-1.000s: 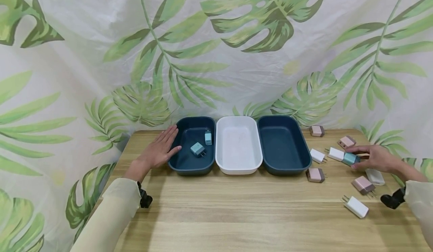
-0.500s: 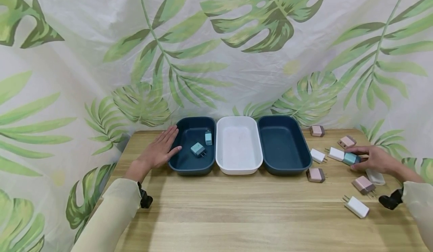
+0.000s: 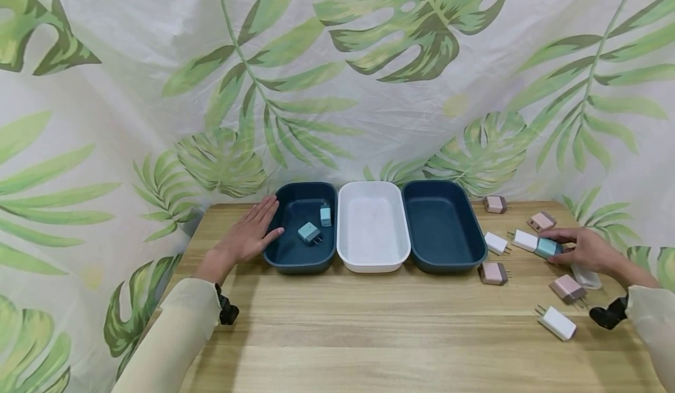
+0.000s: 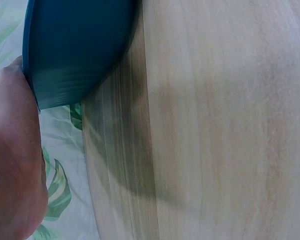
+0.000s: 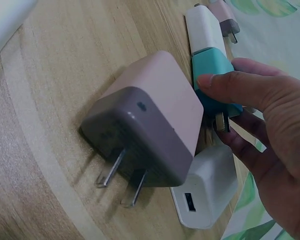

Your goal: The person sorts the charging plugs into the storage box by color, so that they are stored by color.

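At the right of the table my right hand (image 3: 593,249) pinches a teal charger plug (image 5: 212,67) between thumb and fingers. Its end meets a white charger plug (image 3: 524,240) lying beside it. Close to that hand, a pink and mauve charger plug (image 5: 155,110) with two metal prongs and another white charger (image 5: 210,187) lie on the wood. My left hand (image 3: 248,232) rests with straight fingers along the left rim of the left dark blue tray (image 3: 287,258). Inside that tray are two teal charger plugs, one lying near the middle (image 3: 309,233) and one near the right wall.
A white tray (image 3: 373,229) and a second dark blue tray (image 3: 443,223) stand side by side, right of the first. Several pink and white plugs lie scattered on the table (image 3: 369,334) to their right. A leaf-patterned cloth (image 3: 337,129) hangs behind the table.
My right hand has shifted only slightly, keeping its fingers on the teal charger plug. The left hand and the trays look the same.
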`<state>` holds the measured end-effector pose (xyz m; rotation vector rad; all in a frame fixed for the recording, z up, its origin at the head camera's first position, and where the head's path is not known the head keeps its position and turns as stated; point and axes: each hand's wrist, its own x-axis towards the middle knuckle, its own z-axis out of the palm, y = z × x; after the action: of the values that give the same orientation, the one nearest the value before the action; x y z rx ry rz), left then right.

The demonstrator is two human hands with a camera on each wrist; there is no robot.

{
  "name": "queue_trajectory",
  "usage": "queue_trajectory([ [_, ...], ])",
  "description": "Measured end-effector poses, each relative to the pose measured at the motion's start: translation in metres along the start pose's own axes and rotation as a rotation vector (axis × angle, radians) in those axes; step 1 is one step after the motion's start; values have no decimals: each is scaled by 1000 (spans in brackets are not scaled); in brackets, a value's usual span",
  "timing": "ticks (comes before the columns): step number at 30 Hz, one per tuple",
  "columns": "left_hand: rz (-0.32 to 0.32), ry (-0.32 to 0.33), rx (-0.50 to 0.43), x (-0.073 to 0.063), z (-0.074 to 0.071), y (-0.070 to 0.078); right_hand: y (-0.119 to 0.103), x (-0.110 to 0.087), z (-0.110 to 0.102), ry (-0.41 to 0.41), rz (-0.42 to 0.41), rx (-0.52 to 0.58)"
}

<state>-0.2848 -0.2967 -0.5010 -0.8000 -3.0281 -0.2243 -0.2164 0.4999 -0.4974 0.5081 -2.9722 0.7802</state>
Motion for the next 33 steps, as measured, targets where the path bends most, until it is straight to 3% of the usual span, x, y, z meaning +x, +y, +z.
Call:
queue_trajectory([
  [9, -1, -3, -8, 0, -2, 4, -4, -5, -1, -6, 43, -42],
  [23, -9, 5, 1, -4, -5, 8, -19, -10, -7, 67, -71, -111],
  [33, -24, -20, 12, -3, -6, 8, -35, -13, -17, 38, -52, -14],
])
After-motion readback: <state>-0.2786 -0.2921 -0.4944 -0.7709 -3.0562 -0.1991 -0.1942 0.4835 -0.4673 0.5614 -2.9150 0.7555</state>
